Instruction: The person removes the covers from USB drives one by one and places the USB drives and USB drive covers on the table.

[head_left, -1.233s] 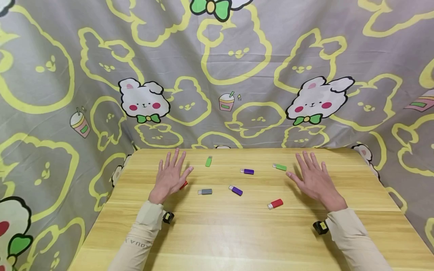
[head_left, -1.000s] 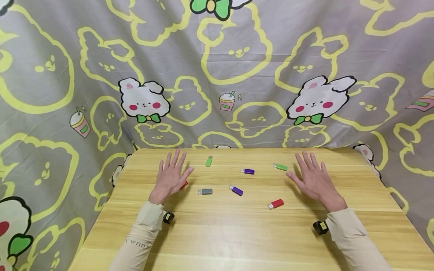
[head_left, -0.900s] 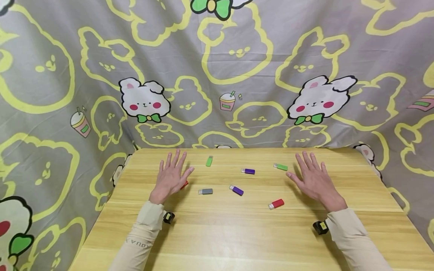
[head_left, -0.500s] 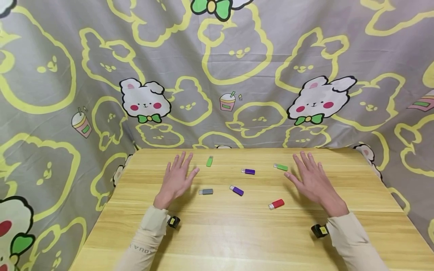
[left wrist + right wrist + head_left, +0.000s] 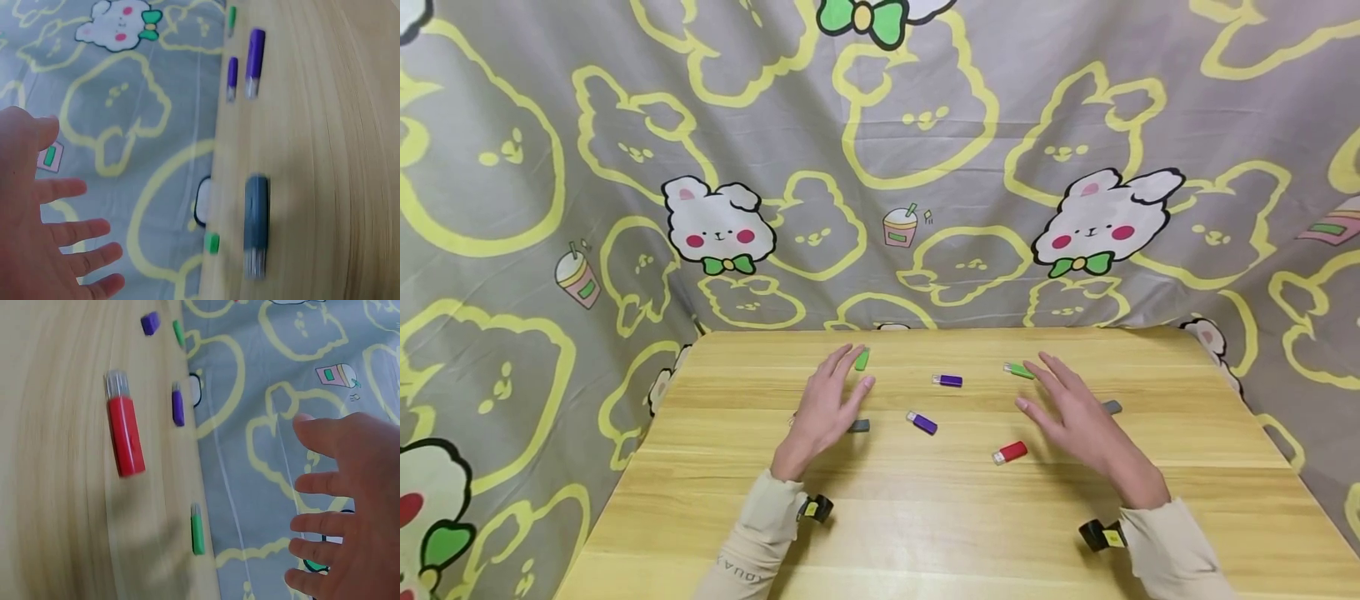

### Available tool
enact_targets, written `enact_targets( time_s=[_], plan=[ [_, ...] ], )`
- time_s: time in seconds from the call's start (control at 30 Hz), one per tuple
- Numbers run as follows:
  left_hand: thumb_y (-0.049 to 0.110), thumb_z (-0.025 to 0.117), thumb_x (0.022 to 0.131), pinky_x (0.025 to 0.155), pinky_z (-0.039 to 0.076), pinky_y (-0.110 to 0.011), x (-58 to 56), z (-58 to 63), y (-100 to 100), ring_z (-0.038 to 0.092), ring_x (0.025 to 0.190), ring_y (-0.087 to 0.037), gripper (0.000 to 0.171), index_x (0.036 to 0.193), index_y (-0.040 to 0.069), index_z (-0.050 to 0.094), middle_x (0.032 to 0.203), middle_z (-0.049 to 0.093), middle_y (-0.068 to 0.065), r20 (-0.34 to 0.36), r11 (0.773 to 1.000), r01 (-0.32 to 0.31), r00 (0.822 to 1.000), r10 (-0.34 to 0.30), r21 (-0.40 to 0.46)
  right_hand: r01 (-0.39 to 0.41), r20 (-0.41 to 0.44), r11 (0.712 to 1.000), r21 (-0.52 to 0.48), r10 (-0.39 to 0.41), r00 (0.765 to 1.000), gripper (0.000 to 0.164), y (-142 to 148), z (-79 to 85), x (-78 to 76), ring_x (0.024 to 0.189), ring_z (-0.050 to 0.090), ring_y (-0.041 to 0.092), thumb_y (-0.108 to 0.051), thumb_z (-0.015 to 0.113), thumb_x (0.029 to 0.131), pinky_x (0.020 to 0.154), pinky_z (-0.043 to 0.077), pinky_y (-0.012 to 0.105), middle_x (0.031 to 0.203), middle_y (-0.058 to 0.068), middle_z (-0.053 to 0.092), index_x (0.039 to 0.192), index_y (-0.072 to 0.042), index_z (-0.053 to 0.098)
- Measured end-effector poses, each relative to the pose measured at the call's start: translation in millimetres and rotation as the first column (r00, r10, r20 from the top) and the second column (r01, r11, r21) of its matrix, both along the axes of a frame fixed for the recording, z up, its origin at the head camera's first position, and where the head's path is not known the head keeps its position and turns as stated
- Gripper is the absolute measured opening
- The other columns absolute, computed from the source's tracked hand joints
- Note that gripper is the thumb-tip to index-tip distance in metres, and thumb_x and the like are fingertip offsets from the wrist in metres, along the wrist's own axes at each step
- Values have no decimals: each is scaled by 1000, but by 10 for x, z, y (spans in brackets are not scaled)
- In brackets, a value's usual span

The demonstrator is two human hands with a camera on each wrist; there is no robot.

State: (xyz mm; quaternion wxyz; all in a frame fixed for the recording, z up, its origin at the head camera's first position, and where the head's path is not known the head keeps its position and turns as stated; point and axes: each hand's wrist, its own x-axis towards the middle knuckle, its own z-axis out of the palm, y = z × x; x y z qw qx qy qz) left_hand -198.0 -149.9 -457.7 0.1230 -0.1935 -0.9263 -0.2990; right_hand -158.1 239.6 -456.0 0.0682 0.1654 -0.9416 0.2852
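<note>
Left hand (image 5: 826, 408): fingers extended, raised above the wood-grain table (image 5: 917, 525), partly covering a grey rectangular USB stick (image 5: 861, 426) in the head view. Right hand (image 5: 1081, 421): fingers extended, near a slim green USB stick (image 5: 1018, 370) with silver plug. These, plus a red USB stick (image 5: 1011, 452) and a purple USB stick (image 5: 923, 423), lie on the table.

Bright light leaves a pale sheen on the near tabletop (image 5: 917, 533) and soft shadows; wrist views look slightly blurred.
</note>
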Motion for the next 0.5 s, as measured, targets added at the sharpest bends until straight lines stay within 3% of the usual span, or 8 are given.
enact_targets(
  time_s=[0.13,0.27,0.5],
  plan=[
    [42,50,107,112,36,-63,18,-2,121,44,140,-39,57,154,9,46,155,45,-19,-24,998,34,999,-32,58,-25,-49,999,-28,24,999,60,-50,-24,43,140,36,52,-38,64,103,105,35,74,158,25,36,152,-8,47],
    [43,47,108,114,33,-62,32,-14,227,40,144,-38,56,154,11,45,156,44,-17,4,994,68,998,-69,81,-54,-83,998,-44,50,995,57,-91,-44,62,137,41,50,-34,66,102,103,38,72,153,24,42,151,-10,49],
    [48,42,109,117,30,-59,48,-65,358,37,147,-32,58,155,13,43,159,42,-12,48,990,108,993,-112,86,-71,-94,996,-57,65,993,52,-129,-75,89,133,47,48,-26,69,100,102,42,70,147,24,49,145,-2,54]
  ],
)
